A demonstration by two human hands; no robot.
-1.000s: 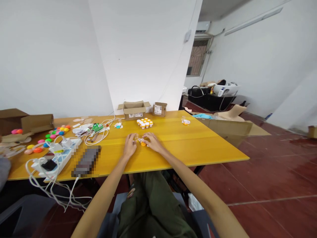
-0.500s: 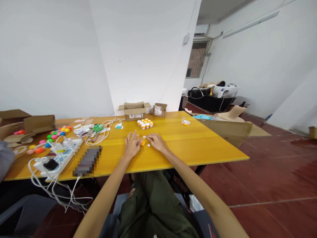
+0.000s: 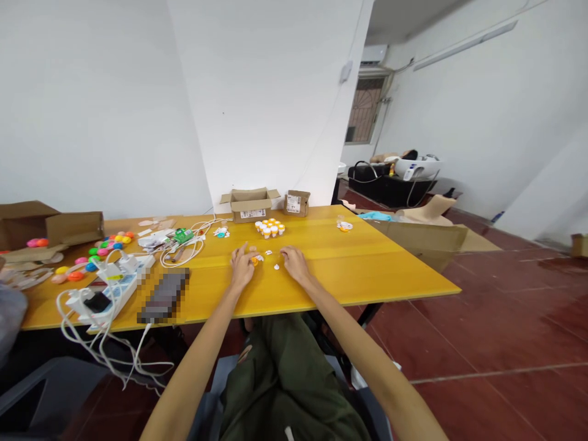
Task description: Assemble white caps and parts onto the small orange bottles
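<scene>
Toward the tabletop's (image 3: pixel 367 263) front edge, the left hand (image 3: pixel 241 267) is touching an orange piece (image 3: pixel 254 261); the right hand (image 3: pixel 294 263) is resting, both grips unclear.

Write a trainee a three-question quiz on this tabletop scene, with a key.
1. True or false: the cluster of small white-and-orange containers is nearer the plain white wall than the left hand and the right hand are.

2. Multiple choice: which hand is closer to the small roundish orange piece?
A) The right hand
B) The left hand

3. Fill in the blank: seen from the camera, the smaller brown cardboard box stands to the ____ of the wider, open-flapped brown cardboard box.

Key: 1. True. 2. B. 3. right.
</scene>
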